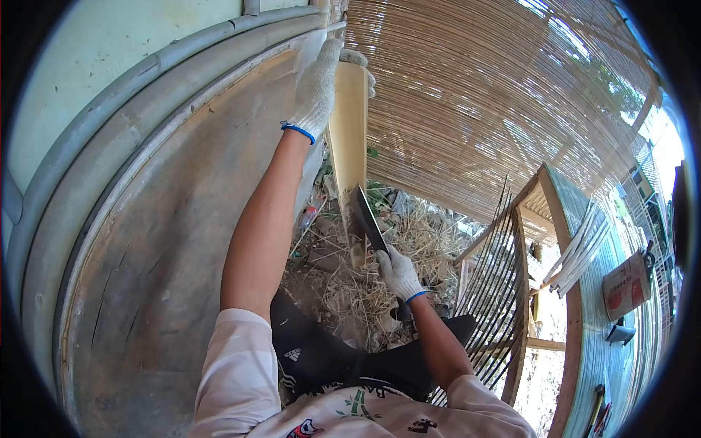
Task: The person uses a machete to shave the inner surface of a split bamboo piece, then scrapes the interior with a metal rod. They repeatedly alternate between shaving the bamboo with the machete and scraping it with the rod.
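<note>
Both hands wear white knitted gloves with blue cuffs. My left hand (319, 91) is raised at the top centre, its fingers wrapped round the upper end of a long pale split bamboo piece (349, 135). That piece hangs upright, its lower end down over the straw. My right hand (399, 274) is closed on the handle of a dark long-bladed knife (372, 223). The blade points up and to the left, and its tip lies at the lower part of the bamboo. More white glove fabric shows behind the bamboo's top.
Straw and bamboo scraps (343, 292) cover the ground. A brown board (161, 241) and grey pipes (95, 153) fill the left. Behind stands a bamboo-slat screen (453, 109). At right, a slatted rack (489, 285) adjoins a bench (595, 350) with thin strips (582, 248) and a box (626, 286).
</note>
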A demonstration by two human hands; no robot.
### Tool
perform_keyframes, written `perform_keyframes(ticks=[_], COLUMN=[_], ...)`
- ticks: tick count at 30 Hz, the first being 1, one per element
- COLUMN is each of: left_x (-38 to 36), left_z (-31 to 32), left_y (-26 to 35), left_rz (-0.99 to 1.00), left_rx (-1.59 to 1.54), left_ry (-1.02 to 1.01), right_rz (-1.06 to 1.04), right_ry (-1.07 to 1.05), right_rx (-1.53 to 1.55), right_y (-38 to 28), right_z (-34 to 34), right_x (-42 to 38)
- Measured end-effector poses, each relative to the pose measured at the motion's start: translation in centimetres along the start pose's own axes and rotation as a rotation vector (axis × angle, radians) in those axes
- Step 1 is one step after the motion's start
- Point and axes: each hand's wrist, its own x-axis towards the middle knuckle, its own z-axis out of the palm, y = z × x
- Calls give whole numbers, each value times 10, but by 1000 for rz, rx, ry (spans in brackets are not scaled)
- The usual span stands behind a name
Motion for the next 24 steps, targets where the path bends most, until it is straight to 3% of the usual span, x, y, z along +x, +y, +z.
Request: perform_keyframes(ticks=[5,7,8,13,17,19,24], left_x=[3,41,41,5,-2,5,-9], left_z=[-22,-68,-62,-25,-11,-24,-34], left_y=[-8,-47,-46,-31,-21,-13,-4], left_rz=[5,156,160,409,312,292,258], left_rx=[128,506,506,884,825,530,548], left_ry=[130,288,278,643,695,665,713], right_rz=[-32,-209,-136,-40,69,87,16], right_ry=[199,307,245,295,175,154,69], right_rx=[-175,-148,-153,16,-106,-48,186], right_y=[-8,-13,-14,-22,-30,-26,-18], right_z=[16,26,31,70,90,98,96], right_x=[-14,-15,-15,-14,-5,0,0])
